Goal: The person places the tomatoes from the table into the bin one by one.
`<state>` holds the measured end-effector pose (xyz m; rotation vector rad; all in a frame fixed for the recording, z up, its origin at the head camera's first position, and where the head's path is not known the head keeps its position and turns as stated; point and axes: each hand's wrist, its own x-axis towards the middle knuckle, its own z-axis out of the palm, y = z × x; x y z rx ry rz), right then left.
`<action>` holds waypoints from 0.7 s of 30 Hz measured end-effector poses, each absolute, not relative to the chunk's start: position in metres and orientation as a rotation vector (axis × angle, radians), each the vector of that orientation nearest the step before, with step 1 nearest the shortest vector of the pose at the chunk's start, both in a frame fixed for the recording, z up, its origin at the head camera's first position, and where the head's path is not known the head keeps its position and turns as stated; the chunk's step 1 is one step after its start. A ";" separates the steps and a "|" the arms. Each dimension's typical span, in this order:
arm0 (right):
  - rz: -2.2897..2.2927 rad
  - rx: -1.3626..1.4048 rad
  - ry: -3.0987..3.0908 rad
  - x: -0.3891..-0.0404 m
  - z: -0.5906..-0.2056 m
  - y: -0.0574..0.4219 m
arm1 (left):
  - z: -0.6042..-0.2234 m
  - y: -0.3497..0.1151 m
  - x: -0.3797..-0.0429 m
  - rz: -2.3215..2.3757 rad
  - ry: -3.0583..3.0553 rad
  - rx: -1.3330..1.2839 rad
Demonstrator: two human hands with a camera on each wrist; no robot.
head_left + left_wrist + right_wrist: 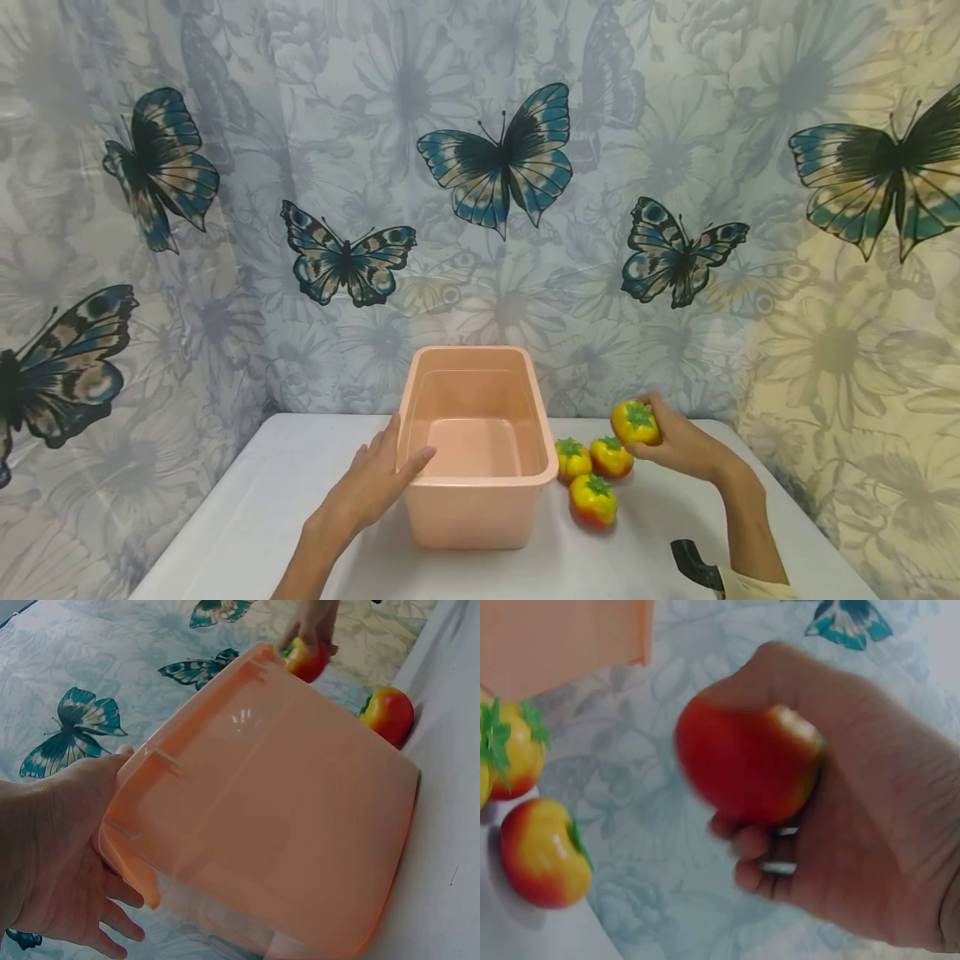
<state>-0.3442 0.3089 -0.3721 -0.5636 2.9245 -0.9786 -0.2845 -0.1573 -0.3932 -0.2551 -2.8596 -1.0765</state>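
Note:
A peach-coloured plastic bin [474,517] stands on the white table, its inside bare. At its front left corner my left hand [375,482] holds the rim, with the thumb over the edge and the fingers along the outside. In the left wrist view several fingertips of the left hand [71,862] show beyond the rim. My right hand [686,442] grips a yellow-and-red persimmon [634,422] with a green leafy top, raised to the right of the bin. Below it, three similar persimmons [592,502] sit in a cluster beside the bin's right wall.
The white table [300,450] reaches back to a wall covering [510,308] printed with flowers and butterflies, which also runs along both sides. A black strap [696,565] shows near the right forearm, by a pale yellow sleeve [753,586].

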 end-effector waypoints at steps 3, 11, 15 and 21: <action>-1.042 -0.564 3.026 -0.341 -0.365 0.297 | -0.393 -0.157 -0.284 -1.079 -2.856 -0.254; -1.368 -0.770 3.185 -0.335 -0.357 0.246 | -0.391 -0.157 -0.284 -1.081 -2.845 -0.254; -1.348 -0.961 3.219 -0.333 -0.360 0.220 | -0.391 -0.158 -0.284 -1.084 -2.848 -0.256; -1.264 -1.228 3.133 -0.327 -0.363 0.193 | -0.391 -0.156 -0.283 -1.092 -2.851 -0.255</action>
